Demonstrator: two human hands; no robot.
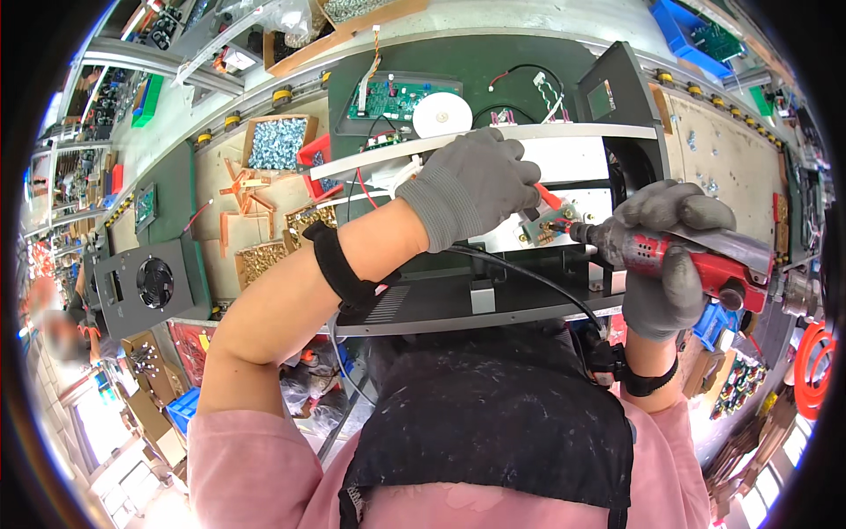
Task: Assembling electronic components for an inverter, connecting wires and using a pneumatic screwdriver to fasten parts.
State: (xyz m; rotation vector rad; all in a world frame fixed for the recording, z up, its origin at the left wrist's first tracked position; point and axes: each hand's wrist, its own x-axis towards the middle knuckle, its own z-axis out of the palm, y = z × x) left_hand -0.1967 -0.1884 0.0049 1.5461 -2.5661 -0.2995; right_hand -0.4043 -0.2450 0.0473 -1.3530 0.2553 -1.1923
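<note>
At your far left, a dark fan panel (176,295) leans at the edge of a green mat (176,189), with a small board (145,202) lying behind it. Next come blue-silver screws (278,145) in an open carton (311,132), copper strips (248,189) scattered in front of them, and brass parts (262,262) nearer you. A red bin (310,159) stands just beside the carton, close to the chassis (423,316), the dark, open housing right in front of you. Toward the chassis's far side you have a green board (401,101), then a white disc (442,115) just to its right. Your gloved left hand (476,187) reaches over the chassis, overlapping the pale rail (352,162), its fingers bent; a red piece (548,197) shows at the fingertips, but you cannot tell whether they pinch it. A black cable (542,280) curves below that hand. Right of the red piece, inside the chassis, sits a small terminal (538,231), and the nose of your red-and-grey driver (648,251) points left at it; whether they touch is unclear. Your gloved right hand (674,234) grips the driver, fingers wrapped around its body, well above the chassis's right end. Beyond, an upright end panel (612,93) rises at the far right corner, a blue bin (677,35) stands farther back, and an orange hose (811,375) hangs coiled at your far right.
</note>
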